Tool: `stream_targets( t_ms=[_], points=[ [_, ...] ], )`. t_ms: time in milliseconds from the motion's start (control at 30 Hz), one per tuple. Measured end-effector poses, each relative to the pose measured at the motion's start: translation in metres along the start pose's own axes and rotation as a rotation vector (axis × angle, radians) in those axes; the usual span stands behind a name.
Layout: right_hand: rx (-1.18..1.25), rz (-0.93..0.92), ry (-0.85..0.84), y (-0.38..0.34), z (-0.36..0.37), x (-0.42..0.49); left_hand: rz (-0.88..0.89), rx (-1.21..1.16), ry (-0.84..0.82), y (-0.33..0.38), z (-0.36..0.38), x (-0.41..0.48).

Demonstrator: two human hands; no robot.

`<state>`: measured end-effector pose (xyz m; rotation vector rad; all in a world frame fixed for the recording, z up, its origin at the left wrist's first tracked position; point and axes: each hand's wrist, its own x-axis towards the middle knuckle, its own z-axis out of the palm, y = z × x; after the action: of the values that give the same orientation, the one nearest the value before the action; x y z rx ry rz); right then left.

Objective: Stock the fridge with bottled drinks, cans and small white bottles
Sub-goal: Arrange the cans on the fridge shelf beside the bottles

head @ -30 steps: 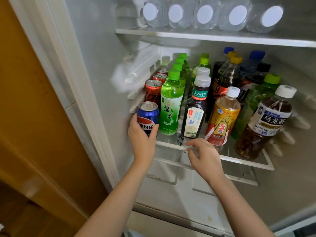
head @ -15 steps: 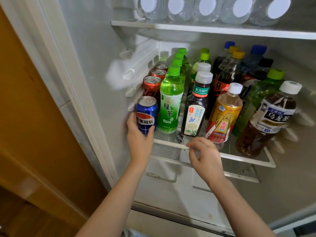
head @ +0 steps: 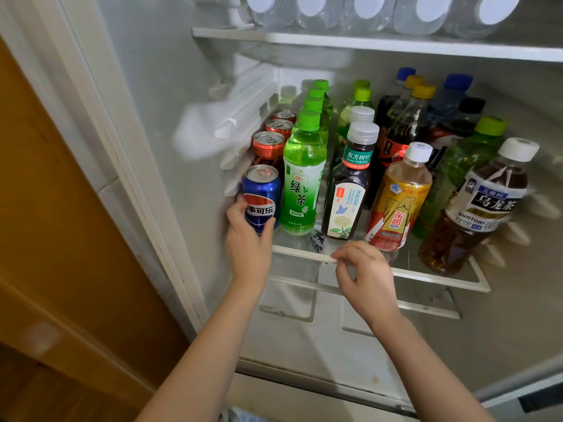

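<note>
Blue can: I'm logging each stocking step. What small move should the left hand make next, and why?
Probably ease the blue can back toward the front red can, then let go: the left hand grips it upright at the front left corner of the shelf, beside the green tea bottle.

view: head, single | faces: forward and down into the open fridge (head: 170,86) | range: close to the middle shelf (head: 432,277)

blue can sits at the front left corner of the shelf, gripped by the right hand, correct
No: the head view shows the left hand, not the right, gripping the blue can. It is at the front left corner of the shelf.
</note>
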<state>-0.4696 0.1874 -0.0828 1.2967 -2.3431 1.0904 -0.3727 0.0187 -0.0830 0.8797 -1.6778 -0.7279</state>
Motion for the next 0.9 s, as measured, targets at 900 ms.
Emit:
stream_targets(
  t_ms=[900],
  points=[
    [-0.01, 0.003, 0.064, -0.003, 0.006, -0.001, -0.043, 0.22, 0.175, 0.001, 0.006, 0.004]
  ],
)
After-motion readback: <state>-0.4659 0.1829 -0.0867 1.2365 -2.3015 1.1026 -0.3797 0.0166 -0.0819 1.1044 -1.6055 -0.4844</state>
